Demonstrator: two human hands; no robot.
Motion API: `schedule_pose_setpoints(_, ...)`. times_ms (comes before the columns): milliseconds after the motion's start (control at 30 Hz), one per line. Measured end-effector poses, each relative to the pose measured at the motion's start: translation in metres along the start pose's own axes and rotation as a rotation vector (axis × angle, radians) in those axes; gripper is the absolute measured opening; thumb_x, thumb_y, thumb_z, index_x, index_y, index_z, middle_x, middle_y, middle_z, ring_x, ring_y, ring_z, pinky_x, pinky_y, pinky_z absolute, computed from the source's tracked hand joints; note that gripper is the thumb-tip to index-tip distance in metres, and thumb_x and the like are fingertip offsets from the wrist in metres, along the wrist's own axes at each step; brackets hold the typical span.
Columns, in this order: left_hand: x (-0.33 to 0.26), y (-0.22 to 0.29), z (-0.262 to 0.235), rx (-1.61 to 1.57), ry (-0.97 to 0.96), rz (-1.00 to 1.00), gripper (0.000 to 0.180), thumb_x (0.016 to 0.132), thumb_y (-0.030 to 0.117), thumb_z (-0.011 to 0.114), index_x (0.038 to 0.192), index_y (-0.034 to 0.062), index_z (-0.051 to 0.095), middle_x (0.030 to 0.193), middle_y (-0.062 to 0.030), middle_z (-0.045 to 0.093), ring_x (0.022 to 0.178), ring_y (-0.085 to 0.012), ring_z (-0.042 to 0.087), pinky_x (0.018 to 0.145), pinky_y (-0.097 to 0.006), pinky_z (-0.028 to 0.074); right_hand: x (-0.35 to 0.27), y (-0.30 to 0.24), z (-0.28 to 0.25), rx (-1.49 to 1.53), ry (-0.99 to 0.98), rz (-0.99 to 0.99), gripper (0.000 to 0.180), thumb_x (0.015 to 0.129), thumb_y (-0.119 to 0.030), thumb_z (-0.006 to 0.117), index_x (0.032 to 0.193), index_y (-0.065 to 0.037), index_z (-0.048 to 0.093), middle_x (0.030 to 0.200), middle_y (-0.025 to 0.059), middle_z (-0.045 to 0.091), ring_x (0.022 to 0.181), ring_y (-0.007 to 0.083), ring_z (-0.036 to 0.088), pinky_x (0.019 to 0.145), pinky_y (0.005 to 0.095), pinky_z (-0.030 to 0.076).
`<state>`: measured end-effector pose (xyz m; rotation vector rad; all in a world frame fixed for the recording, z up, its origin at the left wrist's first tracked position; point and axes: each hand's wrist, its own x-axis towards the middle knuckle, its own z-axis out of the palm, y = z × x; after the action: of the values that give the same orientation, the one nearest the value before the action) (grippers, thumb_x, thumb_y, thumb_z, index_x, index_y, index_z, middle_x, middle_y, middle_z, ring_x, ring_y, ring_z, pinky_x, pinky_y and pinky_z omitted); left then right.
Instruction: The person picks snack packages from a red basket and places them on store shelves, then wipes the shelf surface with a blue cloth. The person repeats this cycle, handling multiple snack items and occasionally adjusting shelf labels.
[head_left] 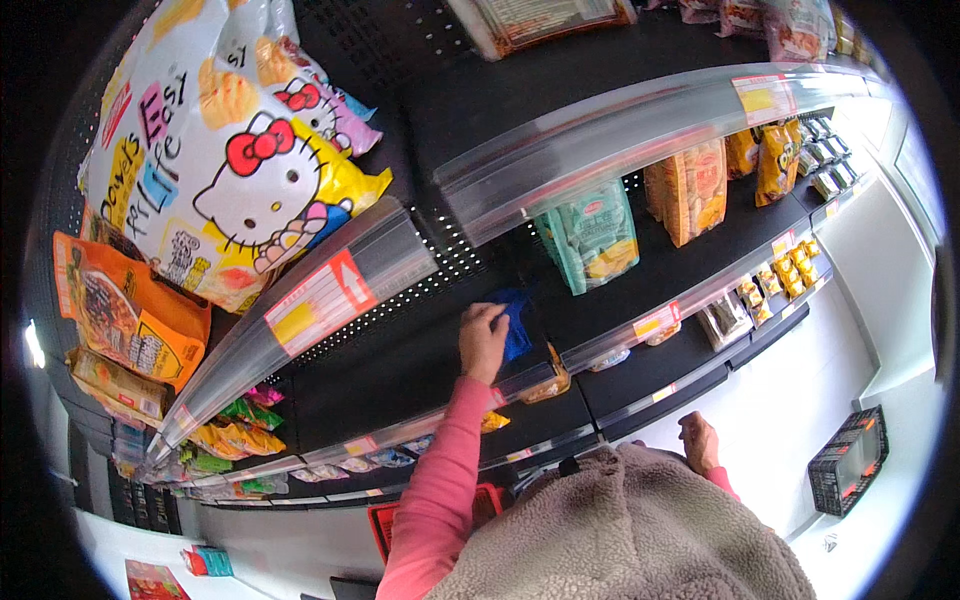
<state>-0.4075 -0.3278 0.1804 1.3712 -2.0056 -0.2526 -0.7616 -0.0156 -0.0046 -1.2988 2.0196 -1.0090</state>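
The left hand (484, 340) reaches into the middle shelf (400, 370), fingers curled around a blue packet (516, 322) that stands on the shelf near its back. The packet seems not yet released. The right hand (699, 441) hangs low, loosely curled and empty. A red basket (385, 528) waits below; its contents are hidden.

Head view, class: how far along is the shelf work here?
Done: teal bags and orange bags already stand on the black shelf. In hand: the left hand holds a blue packet there. Left: bare shelf beside it; the right hand hangs low, apparently empty.
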Motion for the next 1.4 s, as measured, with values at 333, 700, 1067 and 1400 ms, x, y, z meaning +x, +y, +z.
schedule_pose_setpoints(333,0.143,0.012,-0.047,0.063,0.665,0.087,0.027,0.093,0.012,0.072,0.118,0.0025,0.072,0.119,-0.0189,0.070,0.109,-0.0353,0.066,0.097,-0.045,0.050,-0.015,0.011,-0.015,-0.041,-0.001,0.097,0.009,0.097,-0.008,0.056,0.098,-0.005,0.065,0.075,0.0116,0.070,0.066,0.0279,0.069,0.064,0.0403,0.054)
schedule_pose_setpoints(700,0.185,-0.023,0.020,0.405,0.438,0.181,0.022,0.094,0.022,0.068,0.104,0.0033,0.076,0.105,-0.0169,0.076,0.099,-0.0423,0.069,0.089,-0.053,0.051,-0.033,0.026,-0.018,-0.049,-0.009,0.169,0.009,0.097,-0.007,0.056,0.098,-0.005,0.066,0.077,0.0129,0.072,0.068,0.0302,0.071,0.065,0.0423,0.055)
schedule_pose_setpoints(1067,0.125,-0.046,0.039,0.426,0.117,0.291,0.019,0.096,0.020,0.061,0.107,0.0083,0.072,0.107,-0.0190,0.071,0.100,-0.0415,0.066,0.085,-0.054,0.051,-0.012,0.013,-0.004,-0.106,-0.093,0.105,0.010,0.095,-0.005,0.057,0.098,-0.004,0.067,0.076,0.0123,0.072,0.068,0.0276,0.070,0.064,0.0397,0.055)
schedule_pose_setpoints(1400,0.044,-0.135,-0.059,0.589,-0.064,0.115,0.020,0.097,0.021,0.060,0.108,0.0077,0.071,0.108,-0.0195,0.070,0.102,-0.0410,0.065,0.085,-0.053,0.051,-0.015,0.027,0.019,-0.131,-0.152,0.122,0.018,0.100,-0.013,0.049,0.097,-0.006,0.066,0.069,0.0109,0.071,0.064,0.0283,0.071,0.060,0.0409,0.054)
